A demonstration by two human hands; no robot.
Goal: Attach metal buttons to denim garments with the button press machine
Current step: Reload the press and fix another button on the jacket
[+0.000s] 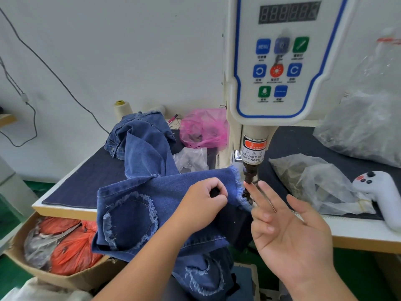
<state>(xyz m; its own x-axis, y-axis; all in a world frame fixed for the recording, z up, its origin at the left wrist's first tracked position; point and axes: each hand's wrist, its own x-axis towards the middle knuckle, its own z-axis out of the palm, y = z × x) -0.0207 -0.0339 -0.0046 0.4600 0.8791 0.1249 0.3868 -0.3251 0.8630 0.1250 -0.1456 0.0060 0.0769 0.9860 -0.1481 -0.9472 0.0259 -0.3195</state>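
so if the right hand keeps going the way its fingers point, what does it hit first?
Likely the press punch: the right hand is open, fingers aimed up-left, index tip apparently at it already. Depth is unclear from one view.

Frayed matt denim garment [165, 192]; glossy plastic machine panel [280, 61]; crinkled clear bags [321, 181].

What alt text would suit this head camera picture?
A person's left hand pinches a frayed denim garment beside the button press machine, while the open right hand reaches its fingers to the press tip. Plastic bags lie on the table.
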